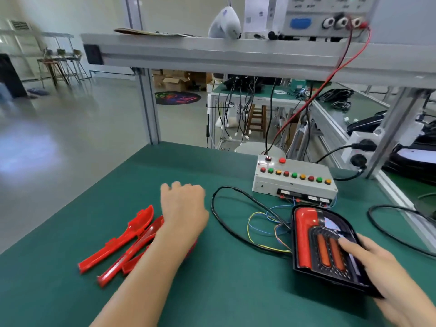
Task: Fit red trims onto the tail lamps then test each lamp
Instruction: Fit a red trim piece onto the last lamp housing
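Okay — I see the black-framed tail lamp with a red lens (317, 241) lying flat on the green desk (212, 291), right of centre, just in front of the grey test box with coloured buttons (295, 180). Right hand (375, 258) rests on its right edge, thumb across the face. Left hand (182, 208) hovers palm-down, fingers relaxed, holding nothing — over the loose red plastic trims (122, 241). Thin coloured wires (262, 228) run between lamp and box.

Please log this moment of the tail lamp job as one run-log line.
left hand: open, above red trims | right hand: holds tail lamp on mat | test box: untouched
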